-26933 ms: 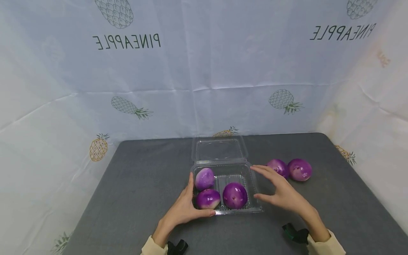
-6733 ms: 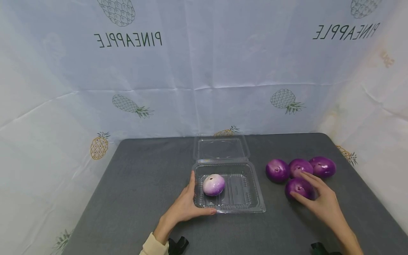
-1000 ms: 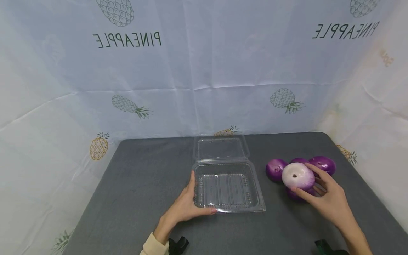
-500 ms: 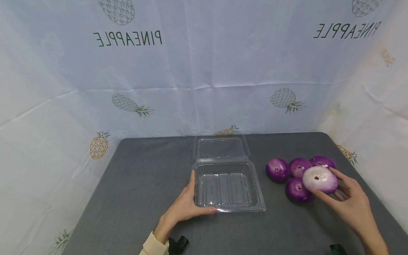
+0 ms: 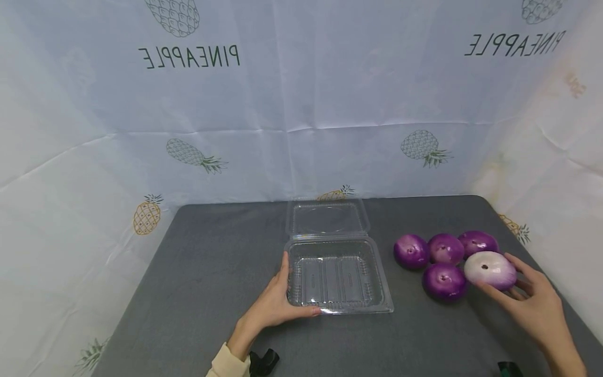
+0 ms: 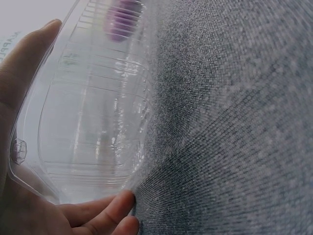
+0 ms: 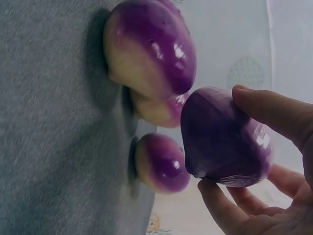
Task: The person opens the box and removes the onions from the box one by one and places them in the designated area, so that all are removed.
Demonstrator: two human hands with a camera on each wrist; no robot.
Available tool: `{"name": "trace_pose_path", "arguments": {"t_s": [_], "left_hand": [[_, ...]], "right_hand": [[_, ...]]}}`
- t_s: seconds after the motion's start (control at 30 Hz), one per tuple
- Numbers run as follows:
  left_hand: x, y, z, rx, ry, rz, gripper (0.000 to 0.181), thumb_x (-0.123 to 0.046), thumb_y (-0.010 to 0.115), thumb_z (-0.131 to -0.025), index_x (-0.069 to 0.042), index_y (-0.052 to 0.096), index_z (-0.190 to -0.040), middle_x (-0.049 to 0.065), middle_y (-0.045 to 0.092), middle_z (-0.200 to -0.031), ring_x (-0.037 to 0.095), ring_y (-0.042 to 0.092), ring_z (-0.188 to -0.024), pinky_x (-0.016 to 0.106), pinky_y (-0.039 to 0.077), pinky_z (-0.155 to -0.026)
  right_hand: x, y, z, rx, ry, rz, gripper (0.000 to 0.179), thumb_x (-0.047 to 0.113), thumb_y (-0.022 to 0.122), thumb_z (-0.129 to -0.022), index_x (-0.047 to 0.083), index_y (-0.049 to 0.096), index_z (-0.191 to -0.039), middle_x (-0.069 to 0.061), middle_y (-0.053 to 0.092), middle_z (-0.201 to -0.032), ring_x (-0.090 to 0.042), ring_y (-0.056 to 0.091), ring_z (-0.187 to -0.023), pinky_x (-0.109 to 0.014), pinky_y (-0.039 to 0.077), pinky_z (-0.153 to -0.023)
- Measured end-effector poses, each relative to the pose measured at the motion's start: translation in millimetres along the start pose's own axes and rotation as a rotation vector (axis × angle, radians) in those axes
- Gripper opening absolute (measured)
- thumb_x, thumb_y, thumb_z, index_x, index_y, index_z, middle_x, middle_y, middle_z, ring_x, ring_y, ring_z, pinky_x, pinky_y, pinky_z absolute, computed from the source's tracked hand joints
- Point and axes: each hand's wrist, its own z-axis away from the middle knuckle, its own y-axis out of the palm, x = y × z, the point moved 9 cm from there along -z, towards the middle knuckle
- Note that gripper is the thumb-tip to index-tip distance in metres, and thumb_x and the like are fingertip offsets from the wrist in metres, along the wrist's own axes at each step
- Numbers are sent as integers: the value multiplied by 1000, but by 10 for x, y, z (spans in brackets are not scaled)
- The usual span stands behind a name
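My right hand (image 5: pixel 534 296) holds a glossy purple-and-white onion (image 5: pixel 490 270), its pale side with a dark spot facing up in the head view. The right wrist view shows thumb and fingertips round this onion (image 7: pixel 225 139), which looks raised off the table. Beside it sit several purple onions, among them a front one (image 5: pixel 445 281), a left one (image 5: pixel 411 251) and a back right one (image 5: pixel 478 243). My left hand (image 5: pixel 270 306) grips the near left corner of a clear plastic clamshell container (image 5: pixel 383 293). Nothing lies inside the container.
The container's lid (image 5: pixel 327 217) is folded back flat toward the wall cloth (image 5: pixel 292 104). Everything stands on a dark grey table (image 5: pixel 226 251). The onion group lies to the container's right, near the table's right edge.
Three onions, later one, lay in the container; now it holds none, and the group on the right has grown. Lately my right hand carried the pale onion rightward; my left hand stayed put.
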Motion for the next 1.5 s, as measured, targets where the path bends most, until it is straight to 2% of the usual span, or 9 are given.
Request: {"name": "trace_pose_path", "arguments": {"t_s": [0.13, 0.27, 0.33, 0.37, 0.4, 0.5, 0.97, 1.23, 1.5], "left_hand": [[4, -1, -4, 0, -6, -3, 150, -61, 91, -65, -19, -14, -164, 27, 16, -169, 44, 28, -154, 61, 35, -119], [7, 6, -7, 2, -5, -10, 150, -61, 90, -65, -19, -14, -164, 28, 16, -169, 46, 31, -152, 62, 36, -118], [4, 11, -7, 2, 2, -13, 150, -61, 90, -66, -18, -14, -164, 29, 17, -168, 47, 34, -150, 62, 38, -116], [4, 12, -8, 3, 4, -13, 149, -60, 90, -66, -18, -14, -164, 29, 16, -168, 47, 35, -150, 62, 38, -116], [4, 14, -9, 4, 4, -12, 149, -60, 90, -67, -18, -14, -164, 29, 17, -168, 47, 36, -149, 62, 38, -116], [-1, 10, -11, 3, 6, -4, 149, -60, 90, -66, -18, -14, -164, 28, 15, -169, 46, 36, -149, 60, 39, -116], [-4, 14, 10, 14, -8, -10, 148, -62, 89, -67, -20, -14, -164, 27, 16, -169, 47, 36, -149, 62, 38, -116], [3, 18, 9, 14, -14, -15, 148, -63, 89, -66, -20, -14, -164, 27, 18, -168, 47, 39, -147, 62, 38, -116], [-4, 9, 5, 9, -9, -17, 149, -63, 90, -66, -20, -14, -164, 26, 17, -169, 46, 27, -154, 63, 34, -118]], "right_hand": [[-58, 9, -25, 14, 16, 41, 87, 22, 85, -85, 2, 38, -157, -26, 38, -149, 32, 33, -89, 6, 41, -67], [-102, 42, -31, 38, 36, 72, 86, 23, 83, -87, -5, 37, -155, -38, 35, -142, -22, 71, -101, 6, 40, -64], [-125, 64, -30, 55, 40, 78, 87, 24, 83, -88, -5, 36, -155, -39, 34, -143, -22, 71, -100, 5, 39, -63], [-133, 75, -31, 62, 36, 74, 86, 23, 83, -88, -6, 36, -154, -40, 34, -143, -22, 71, -98, 5, 40, -63], [-140, 85, -30, 67, 29, 67, 86, 23, 83, -87, -7, 36, -154, -40, 35, -142, -1, 67, -92, 4, 40, -63], [-166, 119, -34, 93, 13, 59, 87, 23, 84, -87, -7, 37, -153, -41, 37, -142, 32, 29, -87, 3, 41, -62], [-323, 240, -97, 168, 56, 119, 93, 32, 81, -89, -6, 30, -157, -49, 36, -145, 32, 27, -82, 1, 36, -60], [-212, 218, -101, 78, -66, 60, 88, 14, 88, -79, -20, 39, -143, -52, 49, -126, 28, 38, -80, 3, 39, -61], [-280, 261, -97, 104, 99, 80, 90, 25, 81, -89, -13, 28, -150, -45, 39, -139, 33, 27, -80, 1, 36, -58]]}}
